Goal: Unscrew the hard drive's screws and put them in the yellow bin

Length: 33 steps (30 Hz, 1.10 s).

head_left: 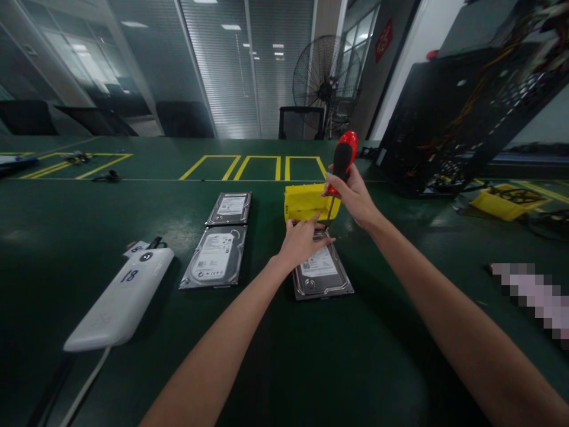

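Green table (66,225): hard drive (322,273) under both hands, left hand (302,240), right hand (353,196).

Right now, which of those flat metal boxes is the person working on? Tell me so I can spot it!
Look at the big green table and find the yellow box near its middle. The hard drive lies just in front of it. Unlike the two drives to the left, it has the left hand pressing on it and a red-handled screwdriver standing over it.
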{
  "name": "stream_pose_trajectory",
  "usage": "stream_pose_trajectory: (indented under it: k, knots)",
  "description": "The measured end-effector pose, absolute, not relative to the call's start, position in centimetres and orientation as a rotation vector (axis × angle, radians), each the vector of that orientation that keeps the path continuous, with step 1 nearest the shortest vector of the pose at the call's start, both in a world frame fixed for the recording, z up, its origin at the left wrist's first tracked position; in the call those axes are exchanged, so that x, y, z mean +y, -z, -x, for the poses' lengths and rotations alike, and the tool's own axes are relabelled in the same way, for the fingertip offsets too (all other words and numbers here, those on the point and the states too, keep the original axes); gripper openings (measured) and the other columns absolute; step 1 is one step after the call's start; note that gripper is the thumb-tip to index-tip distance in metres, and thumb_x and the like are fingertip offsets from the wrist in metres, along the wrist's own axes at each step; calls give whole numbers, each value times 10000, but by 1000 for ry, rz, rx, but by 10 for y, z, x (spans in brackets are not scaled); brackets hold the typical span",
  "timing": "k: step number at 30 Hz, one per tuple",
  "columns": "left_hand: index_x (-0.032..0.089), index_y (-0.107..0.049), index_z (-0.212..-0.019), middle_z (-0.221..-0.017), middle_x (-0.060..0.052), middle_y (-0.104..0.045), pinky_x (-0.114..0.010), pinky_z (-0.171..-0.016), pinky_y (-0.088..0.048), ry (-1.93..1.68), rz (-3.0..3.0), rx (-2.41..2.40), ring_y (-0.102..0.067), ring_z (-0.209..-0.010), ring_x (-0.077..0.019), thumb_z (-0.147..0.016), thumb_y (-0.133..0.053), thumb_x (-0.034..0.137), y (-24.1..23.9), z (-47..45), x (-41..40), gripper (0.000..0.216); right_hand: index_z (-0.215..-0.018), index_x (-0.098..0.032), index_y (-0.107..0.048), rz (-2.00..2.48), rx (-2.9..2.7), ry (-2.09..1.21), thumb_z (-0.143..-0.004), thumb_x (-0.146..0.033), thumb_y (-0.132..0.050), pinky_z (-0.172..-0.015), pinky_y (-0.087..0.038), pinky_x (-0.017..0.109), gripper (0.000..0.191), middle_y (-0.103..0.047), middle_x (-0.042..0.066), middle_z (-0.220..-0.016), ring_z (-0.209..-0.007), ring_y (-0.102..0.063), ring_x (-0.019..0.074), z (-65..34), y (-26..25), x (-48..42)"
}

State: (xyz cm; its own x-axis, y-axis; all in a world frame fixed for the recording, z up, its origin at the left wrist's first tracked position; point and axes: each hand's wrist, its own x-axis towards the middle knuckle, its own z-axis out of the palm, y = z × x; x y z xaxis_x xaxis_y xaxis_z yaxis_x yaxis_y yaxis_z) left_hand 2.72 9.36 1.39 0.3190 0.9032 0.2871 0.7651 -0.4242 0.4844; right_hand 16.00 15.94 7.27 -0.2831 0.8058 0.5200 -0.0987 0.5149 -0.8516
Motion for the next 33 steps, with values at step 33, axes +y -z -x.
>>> stream_pose_trajectory:
  k: [33]
  knots:
    - [200, -572, -1171, -1232, -71, -623, -504, -999, -285, -719, -2367, 1538, -495, -1214, -265, -901, -463, 500, -19, -28, 90, 418, -1032, -267, -402, 595, -1698, -944, -800, -485, -592, -457, -363, 290, 370, -469, -25, -679, -520, -427, 118, -156, -71, 157]
